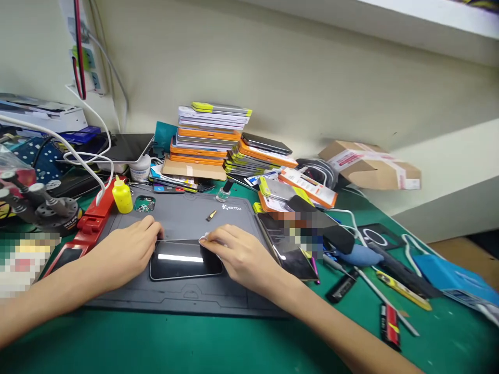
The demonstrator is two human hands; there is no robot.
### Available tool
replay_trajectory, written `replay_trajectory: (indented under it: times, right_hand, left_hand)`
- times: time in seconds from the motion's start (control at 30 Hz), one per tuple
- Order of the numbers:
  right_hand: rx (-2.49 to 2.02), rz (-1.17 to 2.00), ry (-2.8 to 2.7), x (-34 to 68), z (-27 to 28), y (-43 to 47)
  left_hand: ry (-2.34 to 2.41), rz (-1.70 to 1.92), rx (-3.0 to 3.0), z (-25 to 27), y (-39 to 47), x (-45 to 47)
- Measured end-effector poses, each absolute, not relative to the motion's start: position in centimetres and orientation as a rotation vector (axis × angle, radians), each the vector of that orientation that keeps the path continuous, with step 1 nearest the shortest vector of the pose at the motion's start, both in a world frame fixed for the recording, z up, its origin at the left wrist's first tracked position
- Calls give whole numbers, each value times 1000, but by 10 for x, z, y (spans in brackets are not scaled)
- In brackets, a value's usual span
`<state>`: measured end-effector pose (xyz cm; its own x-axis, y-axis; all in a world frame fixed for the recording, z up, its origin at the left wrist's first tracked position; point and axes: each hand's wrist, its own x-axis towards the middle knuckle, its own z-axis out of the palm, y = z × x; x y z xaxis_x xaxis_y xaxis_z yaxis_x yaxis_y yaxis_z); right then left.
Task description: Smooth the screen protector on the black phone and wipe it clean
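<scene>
Pretty clearly a phone repair bench I'm sitting at. My fingers (pixel 154 231) rest on a grey silicone repair mat (pixel 183 301) laid over a green tabletop (pixel 195 348). Just past my fingertips there's a stack of boxed screen protectors (pixel 212 132) against the wall, and a yellow squeeze bottle (pixel 122 196) off to their left beside a red holder (pixel 95 218). Right of my fingers are loose phones (pixel 288 249), hand tools (pixel 403 291) and a taped cardboard box (pixel 370 166). Cables (pixel 78 150) trail in from the left.
</scene>
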<state>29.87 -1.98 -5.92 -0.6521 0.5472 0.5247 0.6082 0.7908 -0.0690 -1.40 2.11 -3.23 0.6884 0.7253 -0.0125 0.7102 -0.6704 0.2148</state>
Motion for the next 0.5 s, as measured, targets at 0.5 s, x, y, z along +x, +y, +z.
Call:
replay_trajectory:
  times: [0.5]
  right_hand:
    - [-932, -101, -2486, 322, -57, -31]
  left_hand:
    - [986, 399, 2614, -32, 25, -26]
